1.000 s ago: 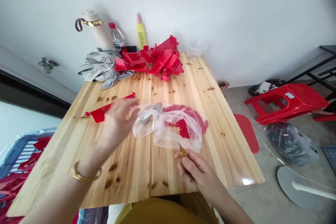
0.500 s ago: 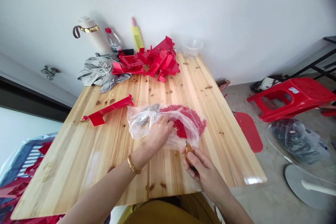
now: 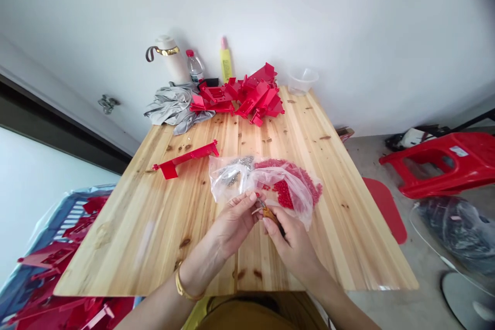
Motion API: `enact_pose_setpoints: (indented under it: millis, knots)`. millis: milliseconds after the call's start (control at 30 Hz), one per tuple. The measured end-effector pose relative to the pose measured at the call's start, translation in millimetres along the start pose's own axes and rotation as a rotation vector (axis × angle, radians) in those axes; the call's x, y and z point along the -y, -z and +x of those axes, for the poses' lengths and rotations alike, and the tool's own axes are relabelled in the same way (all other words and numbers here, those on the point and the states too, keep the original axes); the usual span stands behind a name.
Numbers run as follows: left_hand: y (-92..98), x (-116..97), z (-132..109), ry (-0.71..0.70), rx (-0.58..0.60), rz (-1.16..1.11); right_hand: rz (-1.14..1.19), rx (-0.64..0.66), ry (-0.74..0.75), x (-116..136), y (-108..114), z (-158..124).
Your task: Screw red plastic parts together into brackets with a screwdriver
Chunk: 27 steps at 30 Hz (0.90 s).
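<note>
My right hand (image 3: 290,240) is closed round a short screwdriver (image 3: 269,214) with an amber handle, its metal tip pointing at my left fingertips. Thumb and finger of my left hand (image 3: 240,219) pinch a tiny red piece (image 3: 257,195) against that tip; its exact shape is too small to make out. Just beyond both hands lies a clear plastic bag (image 3: 220,185) holding many small red pieces (image 3: 285,196). Small silvery metal parts (image 3: 243,162) show in another bag portion on the left. A long red plastic bracket (image 3: 189,157) rests on the table to the left.
Red brackets (image 3: 259,95) are heaped at the back of the wooden table (image 3: 154,227), beside a grey cloth (image 3: 174,105), a white jug (image 3: 174,62), a bottle (image 3: 195,67) and a clear tub (image 3: 301,82). A blue basket (image 3: 73,216) of red parts stands left; a red stool (image 3: 456,160) lies right.
My left hand has come out of the bag toward me and now pinches a tiny red piece. The screwdriver has swung left and up to meet it. The whole view has shifted.
</note>
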<state>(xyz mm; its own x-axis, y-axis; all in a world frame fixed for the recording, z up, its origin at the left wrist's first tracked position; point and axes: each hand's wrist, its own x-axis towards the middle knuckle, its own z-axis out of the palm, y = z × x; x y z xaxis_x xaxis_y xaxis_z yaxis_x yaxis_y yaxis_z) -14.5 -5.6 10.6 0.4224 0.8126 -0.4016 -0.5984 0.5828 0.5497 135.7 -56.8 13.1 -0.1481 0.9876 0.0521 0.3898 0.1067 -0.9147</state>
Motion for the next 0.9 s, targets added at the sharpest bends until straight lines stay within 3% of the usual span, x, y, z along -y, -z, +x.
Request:
enact_pose_setpoints:
  millis: [367,533,633,767,833,900]
  knots:
    - [5.1,6,-1,-0.006,-0.042,-0.094,-0.079,-0.043,0.027,5,-4,3]
    - [1.2,16,-4,-0.088,-0.069,0.008,-0.147,-0.081,0.051,-3,-10,3]
    - [8.5,9,-5,-0.261,-0.112,0.363,-0.169,-0.130,0.067,-10,-12,2]
    - [34.5,-27,8,-0.638,-0.228,1.277,-0.192,-0.187,0.063,-17,-9,4]
    - [47.4,-45,19,-0.674,-0.215,1.714,-0.193,-0.171,0.060,-18,-8,5]
    - [55.3,-54,30,-0.597,-0.157,2.033,-0.187,-0.144,0.059,-17,-7,7]
